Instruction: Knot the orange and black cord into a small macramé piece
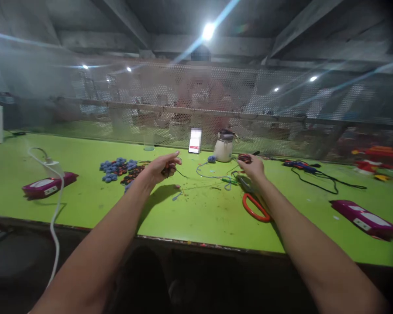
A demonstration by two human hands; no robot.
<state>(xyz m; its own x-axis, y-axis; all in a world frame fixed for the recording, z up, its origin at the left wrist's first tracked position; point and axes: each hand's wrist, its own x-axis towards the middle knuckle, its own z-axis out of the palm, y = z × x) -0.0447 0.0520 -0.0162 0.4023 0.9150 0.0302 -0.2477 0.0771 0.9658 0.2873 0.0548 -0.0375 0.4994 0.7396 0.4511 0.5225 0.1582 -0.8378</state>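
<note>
My left hand [159,170] is held above the green table, its fingers curled round a small dark orange-and-black yarn piece [166,169]. A dark strand trails from it to the right. To the right, my right hand [256,168] closes on a small ball of dark red-and-black yarn [244,158]. Scissors with orange handles [256,209] lie just below that hand, partly behind the forearm. Near them is a thin green tool [229,181], its kind unclear. A small ball of blue yarn [211,159] has its strand looping across the table.
Blue and dark knitted pieces [110,170] are piled left of my left hand. A phone [194,141] and a lidded jar [224,149] stand at the back. Purple power strips [50,186] lie on both sides, with a white cable [54,226]. A person is behind the mesh screen.
</note>
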